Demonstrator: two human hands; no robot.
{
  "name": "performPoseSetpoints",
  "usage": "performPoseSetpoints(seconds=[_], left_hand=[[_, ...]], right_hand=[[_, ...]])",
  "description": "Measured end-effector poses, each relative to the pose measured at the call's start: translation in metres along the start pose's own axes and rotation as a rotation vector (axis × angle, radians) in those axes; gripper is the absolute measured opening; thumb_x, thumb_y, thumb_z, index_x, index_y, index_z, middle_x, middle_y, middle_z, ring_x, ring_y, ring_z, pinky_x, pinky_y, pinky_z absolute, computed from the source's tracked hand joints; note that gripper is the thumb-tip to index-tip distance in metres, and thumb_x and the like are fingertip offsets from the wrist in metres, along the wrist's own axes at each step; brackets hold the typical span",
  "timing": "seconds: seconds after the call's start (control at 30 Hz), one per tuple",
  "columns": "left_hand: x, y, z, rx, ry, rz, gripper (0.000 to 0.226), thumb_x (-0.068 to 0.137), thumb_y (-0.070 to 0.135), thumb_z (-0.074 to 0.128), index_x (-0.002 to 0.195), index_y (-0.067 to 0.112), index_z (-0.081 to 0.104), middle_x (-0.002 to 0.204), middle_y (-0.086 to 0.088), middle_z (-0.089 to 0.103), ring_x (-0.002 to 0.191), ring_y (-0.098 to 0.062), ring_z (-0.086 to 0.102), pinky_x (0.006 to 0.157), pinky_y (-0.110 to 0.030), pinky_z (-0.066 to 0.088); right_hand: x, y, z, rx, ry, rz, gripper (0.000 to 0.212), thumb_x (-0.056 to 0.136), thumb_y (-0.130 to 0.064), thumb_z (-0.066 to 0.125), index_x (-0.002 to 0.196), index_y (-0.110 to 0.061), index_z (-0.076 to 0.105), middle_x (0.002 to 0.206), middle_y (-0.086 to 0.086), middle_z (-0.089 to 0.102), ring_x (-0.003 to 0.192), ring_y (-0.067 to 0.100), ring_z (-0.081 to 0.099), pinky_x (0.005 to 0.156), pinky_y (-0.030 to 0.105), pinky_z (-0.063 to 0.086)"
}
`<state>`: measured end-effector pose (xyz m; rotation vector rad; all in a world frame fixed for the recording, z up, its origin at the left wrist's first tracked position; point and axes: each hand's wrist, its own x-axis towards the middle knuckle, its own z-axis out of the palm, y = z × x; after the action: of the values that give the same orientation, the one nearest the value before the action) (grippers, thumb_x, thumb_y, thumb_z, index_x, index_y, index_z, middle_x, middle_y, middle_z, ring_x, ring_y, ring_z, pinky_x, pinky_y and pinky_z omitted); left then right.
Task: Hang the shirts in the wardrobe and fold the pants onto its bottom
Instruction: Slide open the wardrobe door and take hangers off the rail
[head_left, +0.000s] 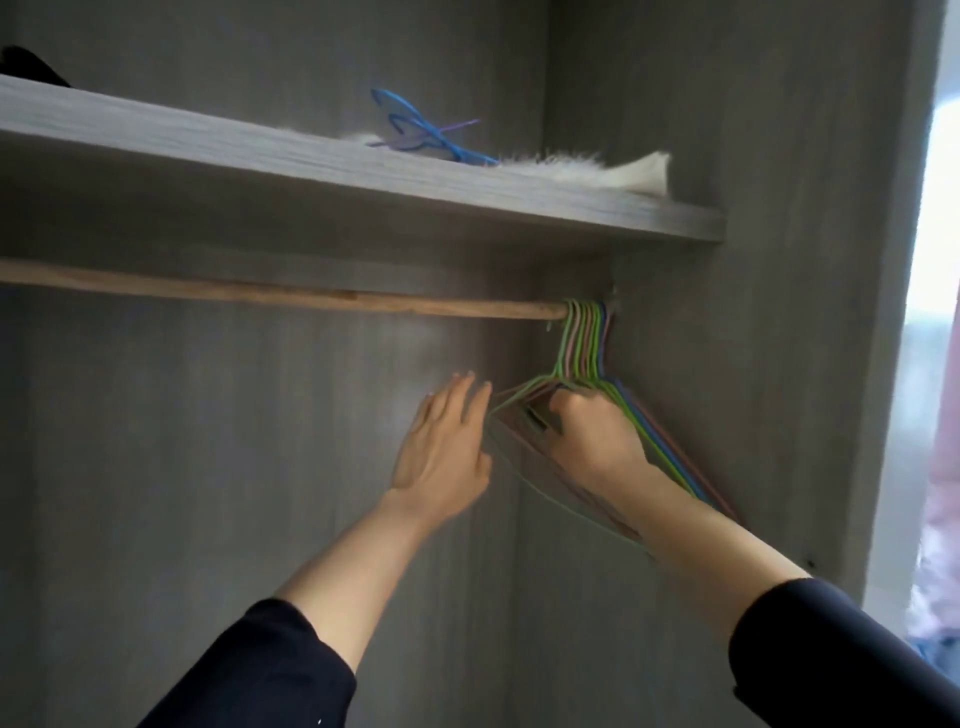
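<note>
Reaching into the wardrobe (208, 467), we had our right hand (597, 431) curled round the shoulders of the bunched hangers (584, 338), which hung at the 3 o'clock end of the rod (260, 293), probably to work 1 free. Our left hand (441, 447), at 9 o'clock of them, was flat-fingered and held nothing, likely ready to steady the rest. No shirts or pants showed; spare blue hangers (415, 130) lay on the shelf (208, 150) at 12 o'clock.
</note>
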<state>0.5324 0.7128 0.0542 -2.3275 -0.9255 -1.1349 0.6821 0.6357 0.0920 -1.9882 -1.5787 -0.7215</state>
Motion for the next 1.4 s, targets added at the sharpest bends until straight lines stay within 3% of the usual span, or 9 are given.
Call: performPoseSetpoints(seconds=[0.23, 0.43, 0.6, 0.8, 0.97, 1.07, 1.17, 1.27, 1.4], left_hand=[[0.082, -0.014, 0.001, 0.175, 0.036, 0.073, 0.082, 0.079, 0.028, 0.058, 0.149, 0.012, 0.019, 0.157, -0.009, 0.011, 0.146, -0.024, 0.003, 0.119, -0.043, 0.008], [0.101, -0.038, 0.003, 0.131, 0.144, 0.023, 0.087, 0.065, 0.016, 0.069, 0.145, 0.01, 0.034, 0.148, -0.015, 0.033, 0.142, -0.033, 0.021, 0.116, -0.049, 0.004], [0.106, -0.047, 0.014, 0.094, 0.218, 0.054, 0.09, 0.054, 0.011, 0.072, 0.139, 0.009, 0.044, 0.138, -0.016, 0.044, 0.134, -0.037, 0.033, 0.115, -0.051, 0.011], [0.106, -0.049, 0.015, 0.069, 0.25, 0.073, 0.088, 0.05, 0.014, 0.074, 0.134, 0.007, 0.05, 0.134, -0.019, 0.048, 0.128, -0.04, 0.039, 0.111, -0.052, 0.016], [0.105, -0.053, 0.007, 0.02, 0.176, 0.082, 0.085, 0.06, 0.017, 0.074, 0.139, 0.012, 0.044, 0.142, -0.014, 0.041, 0.135, -0.035, 0.03, 0.114, -0.044, 0.006], [0.101, -0.051, 0.004, -0.089, 0.178, 0.049, 0.079, 0.068, 0.022, 0.072, 0.14, 0.01, 0.042, 0.145, -0.013, 0.039, 0.137, -0.033, 0.027, 0.116, -0.042, 0.011], [0.074, -0.04, 0.011, -0.3, 0.208, -0.006, 0.065, 0.073, 0.016, 0.069, 0.133, 0.005, 0.048, 0.136, -0.02, 0.047, 0.128, -0.038, 0.037, 0.108, -0.044, 0.029], [0.03, -0.021, 0.032, -0.502, 0.163, -0.046, 0.047, 0.077, 0.008, 0.064, 0.124, 0.004, 0.057, 0.12, -0.023, 0.055, 0.115, -0.04, 0.044, 0.099, -0.041, 0.032], [-0.024, 0.013, 0.054, -0.669, 0.052, -0.1, 0.036, 0.079, 0.005, 0.062, 0.115, 0.007, 0.063, 0.112, -0.02, 0.06, 0.108, -0.038, 0.051, 0.095, -0.035, 0.032]], right_hand=[[0.033, 0.024, -0.002, -0.24, -0.026, 0.053, 0.034, 0.087, -0.008, 0.055, 0.121, -0.008, 0.057, 0.122, 0.011, 0.056, 0.116, 0.029, 0.05, 0.082, 0.038, 0.049], [0.048, 0.023, -0.004, -0.254, -0.058, 0.084, 0.024, 0.086, -0.014, 0.059, 0.109, -0.008, 0.06, 0.113, 0.014, 0.064, 0.106, 0.033, 0.06, 0.074, 0.036, 0.046], [0.055, 0.019, -0.012, -0.041, -0.055, 0.144, 0.017, 0.085, -0.022, 0.059, 0.082, -0.013, 0.044, 0.094, 0.016, 0.06, 0.094, 0.038, 0.061, 0.064, 0.033, 0.038], [0.062, 0.004, -0.014, 0.24, -0.018, 0.255, 0.012, 0.086, -0.019, 0.052, 0.09, -0.008, 0.052, 0.097, 0.017, 0.059, 0.096, 0.039, 0.059, 0.069, 0.033, 0.04], [0.051, -0.005, -0.013, 0.386, 0.017, 0.267, 0.023, 0.093, -0.018, 0.047, 0.103, -0.003, 0.061, 0.106, 0.021, 0.064, 0.097, 0.039, 0.059, 0.076, 0.036, 0.047], [0.027, -0.007, -0.012, 0.44, 0.077, 0.253, 0.017, 0.089, -0.014, 0.049, 0.092, -0.005, 0.062, 0.079, 0.013, 0.062, 0.08, 0.039, 0.062, 0.068, 0.039, 0.052], [-0.004, -0.005, -0.009, 0.483, 0.1, 0.259, 0.01, 0.09, -0.016, 0.053, 0.086, -0.013, 0.061, 0.063, -0.001, 0.054, 0.059, 0.02, 0.058, 0.056, 0.027, 0.041], [-0.043, 0.0, -0.005, 0.616, 0.011, 0.347, 0.017, 0.093, -0.016, 0.052, 0.077, -0.021, 0.05, 0.051, -0.001, 0.049, 0.031, 0.008, 0.046, 0.036, 0.017, 0.035], [-0.111, 0.009, -0.002, 0.724, -0.088, 0.433, 0.021, 0.093, -0.012, 0.056, 0.075, -0.02, 0.05, 0.04, -0.006, 0.047, 0.027, 0.007, 0.039, 0.032, 0.016, 0.032]])
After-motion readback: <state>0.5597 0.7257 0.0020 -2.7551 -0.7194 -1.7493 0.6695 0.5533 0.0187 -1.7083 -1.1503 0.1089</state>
